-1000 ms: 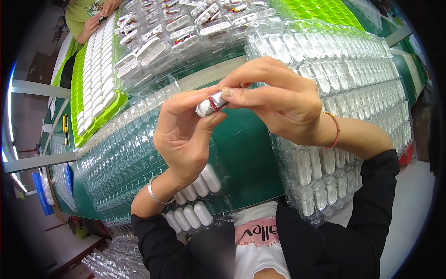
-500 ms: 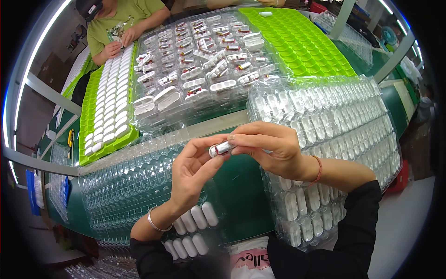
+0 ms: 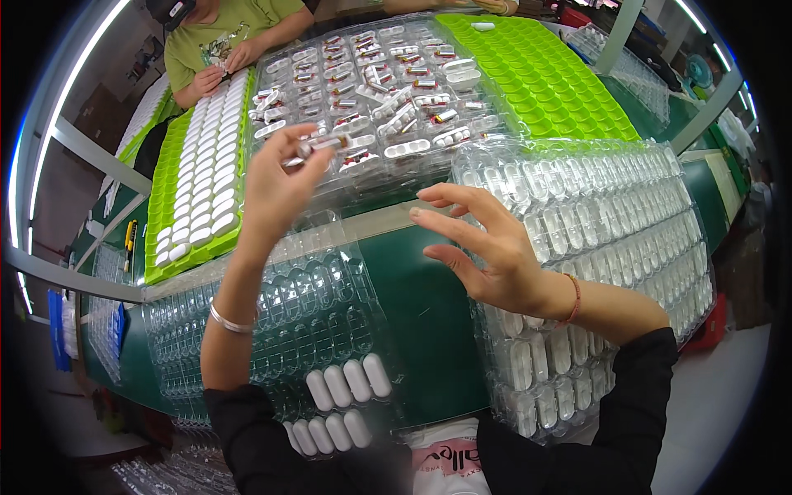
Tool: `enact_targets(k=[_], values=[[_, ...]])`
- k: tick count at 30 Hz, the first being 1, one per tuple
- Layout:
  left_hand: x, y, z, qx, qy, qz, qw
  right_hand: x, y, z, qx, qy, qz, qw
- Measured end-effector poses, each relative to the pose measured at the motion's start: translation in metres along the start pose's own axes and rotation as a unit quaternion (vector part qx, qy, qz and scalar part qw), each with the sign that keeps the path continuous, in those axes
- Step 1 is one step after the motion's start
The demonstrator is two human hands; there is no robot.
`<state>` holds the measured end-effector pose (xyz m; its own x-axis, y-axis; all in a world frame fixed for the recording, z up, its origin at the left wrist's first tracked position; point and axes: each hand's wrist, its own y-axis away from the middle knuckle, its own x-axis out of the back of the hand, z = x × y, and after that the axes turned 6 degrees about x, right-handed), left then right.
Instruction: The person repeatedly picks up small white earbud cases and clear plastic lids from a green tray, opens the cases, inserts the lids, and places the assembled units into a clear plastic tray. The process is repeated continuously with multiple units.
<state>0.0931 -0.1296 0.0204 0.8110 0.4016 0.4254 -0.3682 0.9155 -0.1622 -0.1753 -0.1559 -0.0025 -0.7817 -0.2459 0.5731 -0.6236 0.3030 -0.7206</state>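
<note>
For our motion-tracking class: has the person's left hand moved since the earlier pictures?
Yes: the left hand moved away from the person, toward the parts tray.

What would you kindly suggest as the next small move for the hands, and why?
Perhaps lower the left hand slightly toward the clear tray: a small part, though blurred, seems pinched at its fingertips above the tray's near side, and small red-marked pieces lie in that tray. The right hand is open and seems to hold nothing, so it probably need not move.

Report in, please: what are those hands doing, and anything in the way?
Left hand pinches a small silver-red piece, blurred. Right hand open, empty. Clear trays crowd both sides.
</note>
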Motion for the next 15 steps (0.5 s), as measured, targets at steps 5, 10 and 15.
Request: enact_targets(k=[5, 10, 15], values=[[0.071, -0.103, -0.074, -0.101, -0.237, 0.141, 0.956, -0.011, 0.005, 0.003, -0.009, -0.061, -0.04, 0.997], [0.081, -0.136, -0.109, -0.071, -0.335, 0.102, 0.934, -0.009, 0.008, 0.008, -0.016, -0.06, -0.046, 0.997], [0.081, -0.129, -0.111, -0.136, -0.333, 0.134, 0.923, -0.011, 0.009, 0.007, -0.023, -0.069, -0.047, 0.996]])
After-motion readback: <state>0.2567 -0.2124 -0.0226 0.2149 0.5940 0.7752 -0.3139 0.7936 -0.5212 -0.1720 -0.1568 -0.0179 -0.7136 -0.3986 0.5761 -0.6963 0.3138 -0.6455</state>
